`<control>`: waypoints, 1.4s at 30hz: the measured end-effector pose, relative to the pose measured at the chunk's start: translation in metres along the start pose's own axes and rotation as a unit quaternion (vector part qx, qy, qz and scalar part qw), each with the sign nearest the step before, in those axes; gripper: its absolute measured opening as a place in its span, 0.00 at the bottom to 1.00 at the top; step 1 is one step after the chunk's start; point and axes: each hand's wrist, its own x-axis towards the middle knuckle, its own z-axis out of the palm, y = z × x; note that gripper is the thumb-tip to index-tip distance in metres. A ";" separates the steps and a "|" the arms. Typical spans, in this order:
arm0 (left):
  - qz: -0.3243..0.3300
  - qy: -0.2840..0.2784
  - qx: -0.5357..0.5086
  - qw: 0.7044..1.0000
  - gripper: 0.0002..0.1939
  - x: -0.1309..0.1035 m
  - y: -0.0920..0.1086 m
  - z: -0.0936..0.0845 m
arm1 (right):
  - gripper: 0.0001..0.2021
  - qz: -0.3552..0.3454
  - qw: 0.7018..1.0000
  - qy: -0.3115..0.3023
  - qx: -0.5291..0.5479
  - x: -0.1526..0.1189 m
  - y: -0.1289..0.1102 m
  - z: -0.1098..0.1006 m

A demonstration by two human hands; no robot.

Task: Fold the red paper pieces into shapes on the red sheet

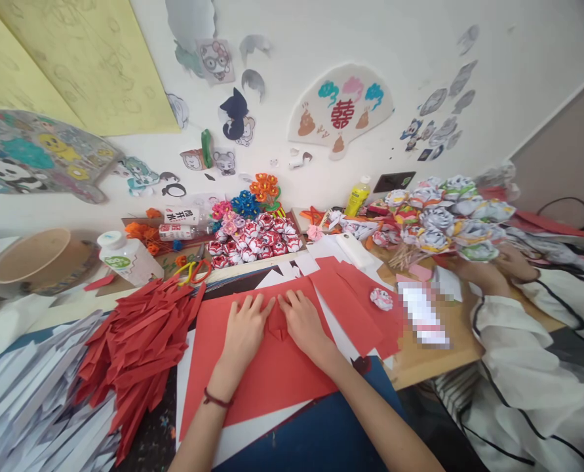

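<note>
A small folded piece of red paper (278,326) lies on a large red sheet (213,387) in front of me. My left hand (245,328) rests palm down at its left side, fingers spread and the fingertips pressing near its upper edge. Opposite it, my right hand (304,321) lies over the right side, its fingers also stretched out and pressing down. The fingertips nearest the middle almost meet above the folded piece. Part of that piece is hidden under both hands. White sheets (252,432) stick out beneath the red one.
Left of the sheet are piles of folded red strips (129,347) and white strips (21,393). Behind stand a white bottle (129,255), scissors (193,270) and paper flowers (257,239). More red sheets (350,301) lie right, near another person's white sleeve (512,341).
</note>
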 end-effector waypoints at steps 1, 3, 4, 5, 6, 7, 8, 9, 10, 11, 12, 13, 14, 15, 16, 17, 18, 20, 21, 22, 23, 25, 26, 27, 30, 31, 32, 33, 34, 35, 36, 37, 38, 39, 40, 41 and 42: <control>0.001 0.000 0.003 1.000 0.27 -0.003 0.000 -0.002 | 0.20 0.002 1.000 0.001 0.000 0.000 0.000 0.000; 0.004 0.003 0.008 1.000 0.26 -0.008 0.000 -0.006 | 0.20 0.000 1.000 0.003 -0.002 -0.001 0.000 0.000; 0.005 0.007 0.008 1.000 0.25 -0.009 0.001 -0.008 | 0.20 -0.004 1.000 0.005 -0.003 -0.001 0.000 0.001; 0.001 0.013 0.009 1.000 0.24 -0.010 0.002 -0.010 | 0.20 -0.008 1.000 0.007 -0.005 -0.002 0.001 0.002; -0.007 0.020 0.008 1.000 0.23 -0.011 0.003 -0.011 | 0.20 -0.012 1.000 0.009 -0.006 -0.002 0.001 0.003; -0.018 0.028 0.006 0.999 0.22 -0.010 0.006 -0.012 | 0.19 -0.013 1.000 0.012 -0.007 -0.002 0.001 0.004; -0.030 0.037 0.003 0.999 0.22 -0.008 0.008 -0.012 | 0.19 -0.012 1.000 0.013 -0.007 -0.002 0.001 0.005; -0.041 0.045 0.000 0.998 0.23 -0.007 0.011 -0.011 | 0.19 -0.010 1.000 0.014 -0.006 -0.002 0.001 0.005; -0.047 0.050 -0.003 0.998 0.24 -0.004 0.014 -0.010 | 0.18 -0.008 1.000 0.014 -0.004 -0.002 0.001 0.004; -0.049 0.051 -0.004 0.997 0.25 -0.003 0.016 -0.008 | 0.18 -0.006 1.000 0.012 -0.002 -0.002 0.002 0.003; -0.048 0.047 -0.005 0.998 0.26 -0.001 0.018 -0.006 | 0.18 -0.003 1.000 0.009 0.000 -0.002 0.002 0.002; -0.046 0.040 -0.005 0.998 0.26 0.000 0.018 -0.004 | 0.18 -0.002 1.000 0.007 0.002 -0.002 0.002 0.000; -0.045 0.034 -0.005 0.998 0.26 0.000 0.019 -0.003 | 0.19 -0.002 1.000 0.004 0.003 -0.002 0.002 -0.003; -0.046 0.029 -0.006 0.999 0.26 0.000 0.018 -0.002 | 0.19 -0.002 1.000 0.000 0.003 -0.001 0.001 -0.005; -0.046 0.026 -0.007 0.999 0.25 -0.001 0.017 -0.002 | 0.19 -0.002 1.000 -0.005 0.002 0.000 0.001 -0.008; -0.044 0.026 -0.008 0.999 0.25 -0.003 0.016 -0.002 | 0.19 -0.002 1.000 -0.010 0.002 0.001 0.001 -0.010; -0.040 0.027 -0.008 0.999 0.25 -0.004 0.015 -0.003 | 0.20 0.000 1.000 -0.015 0.002 0.001 0.000 -0.012; -0.025 0.026 -0.006 0.999 0.26 -0.007 0.013 -0.003 | 0.20 0.009 1.000 -0.023 0.000 0.001 0.000 -0.017; -0.019 0.025 -0.005 0.999 0.26 -0.008 0.013 -0.004 | 0.20 0.013 1.000 -0.024 -0.003 -0.001 0.000 -0.018; -0.017 0.024 -0.004 1.000 0.26 -0.008 0.012 -0.004 | 0.20 0.016 1.000 -0.025 -0.006 -0.003 0.002 -0.020; -0.017 0.022 -0.004 1.000 0.27 -0.009 0.012 -0.003 | 0.20 0.018 0.999 -0.026 -0.009 -0.005 0.003 -0.022; -0.021 0.017 -0.010 1.000 0.28 -0.008 0.010 -0.003 | 0.21 0.018 0.999 -0.024 -0.015 -0.011 0.007 -0.024; -0.024 0.014 -0.015 1.000 0.29 -0.007 0.009 -0.004 | 0.22 0.017 0.999 -0.024 -0.015 -0.014 0.009 -0.025; -0.029 0.012 -0.024 0.999 0.29 -0.006 0.008 -0.005 | 0.23 0.015 0.999 -0.024 -0.015 -0.016 0.011 -0.026; -0.079 0.021 -0.065 0.995 0.23 0.002 0.007 -0.008 | 0.24 0.013 1.000 -0.025 -0.010 -0.018 0.012 -0.028; -0.105 0.030 -0.086 0.990 0.19 0.005 0.007 -0.009 | 0.23 0.014 1.000 -0.025 -0.007 -0.018 0.011 -0.029; -0.131 0.037 -0.110 0.985 0.16 0.008 0.007 -0.010 | 0.21 0.017 1.000 -0.023 -0.002 -0.018 0.010 -0.029; -0.154 0.041 -0.138 0.978 0.14 0.011 0.007 -0.009 | 0.19 0.022 1.000 -0.020 0.007 -0.017 0.009 -0.030; -0.170 0.041 -0.166 0.970 0.13 0.014 0.008 -0.008 | 0.17 0.029 0.999 -0.015 0.020 -0.017 0.008 -0.030; -0.179 0.037 -0.192 0.964 0.13 0.017 0.009 -0.007 | 0.15 0.036 0.999 -0.009 0.039 -0.016 0.008 -0.030; -0.180 0.032 -0.214 0.960 0.11 0.019 0.010 -0.006 | 0.14 0.043 0.997 -0.003 0.064 -0.016 0.009 -0.030; -0.175 0.027 -0.231 0.957 0.10 0.021 0.010 -0.004 | 0.14 0.051 0.994 0.003 0.095 -0.015 0.011 -0.030; -0.167 0.022 -0.244 0.955 0.08 0.023 0.010 -0.004 | 0.13 0.058 0.990 0.010 0.129 -0.014 0.014 -0.031; -0.155 0.018 -0.254 0.955 0.07 0.024 0.010 -0.003 | 0.12 0.064 0.984 0.016 0.167 -0.012 0.017 -0.031; -0.141 0.015 -0.263 0.954 0.06 0.025 0.010 -0.004 | 0.12 0.065 0.976 0.019 0.206 -0.010 0.020 -0.031; -0.126 0.011 -0.274 0.953 0.06 0.026 0.009 -0.006 | 0.12 0.061 0.968 0.018 0.245 -0.007 0.023 -0.031; -0.109 0.009 -0.285 0.952 0.05 0.027 0.009 -0.008 | 0.11 0.052 0.958 0.011 0.282 -0.004 0.026 -0.030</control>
